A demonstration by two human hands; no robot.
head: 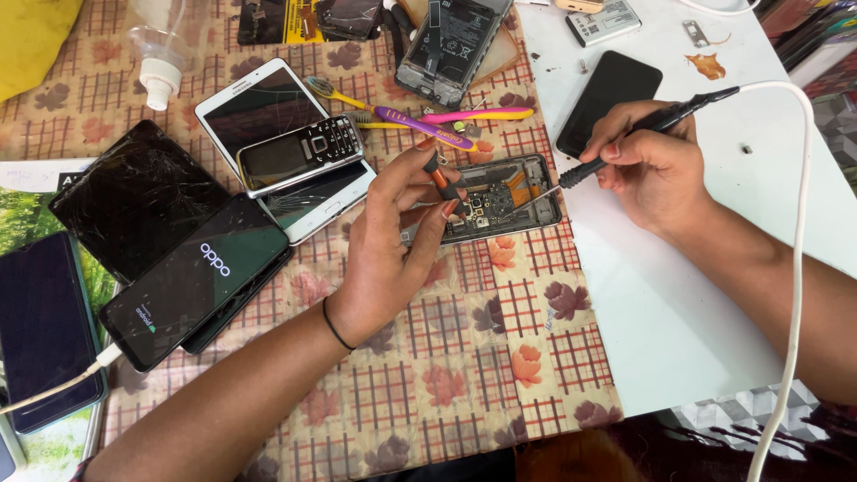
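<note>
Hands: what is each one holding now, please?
Left hand: shut on tweezers, over the opened phone.
Right hand: shut on soldering iron.

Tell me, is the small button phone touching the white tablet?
Touching. The head view shows the button phone lying flat on the white tablet's screen.

An opened phone [500, 198], back cover off, lies flat at centre frame, circuit board and orange flex cable exposed; a black soldering iron [625, 143] with white cord angles in from upper right, tip at the phone's right edge.
</note>
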